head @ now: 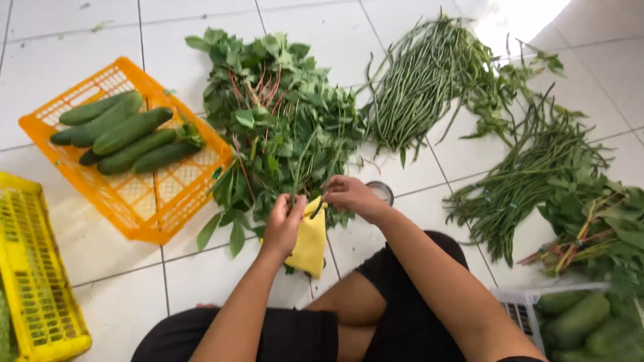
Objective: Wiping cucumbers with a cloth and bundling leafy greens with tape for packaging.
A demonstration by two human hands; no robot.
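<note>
Yellow cloth [310, 243] hangs between both hands over the white tiled floor [80, 248], just above the person's knees. Left hand [283, 224] closed around the cloth's upper edge together with green stems. Right hand [350, 196] pinches the cloth's top corner, fingers curled shut. Leafy greens [275, 127] lie heaped directly beyond the hands. Orange crate [144, 214] with cucumbers [124, 134] toward the floor's left; yellow crate [37, 281] at lower left edge. Long beans [422, 80] piled at upper right
</note>
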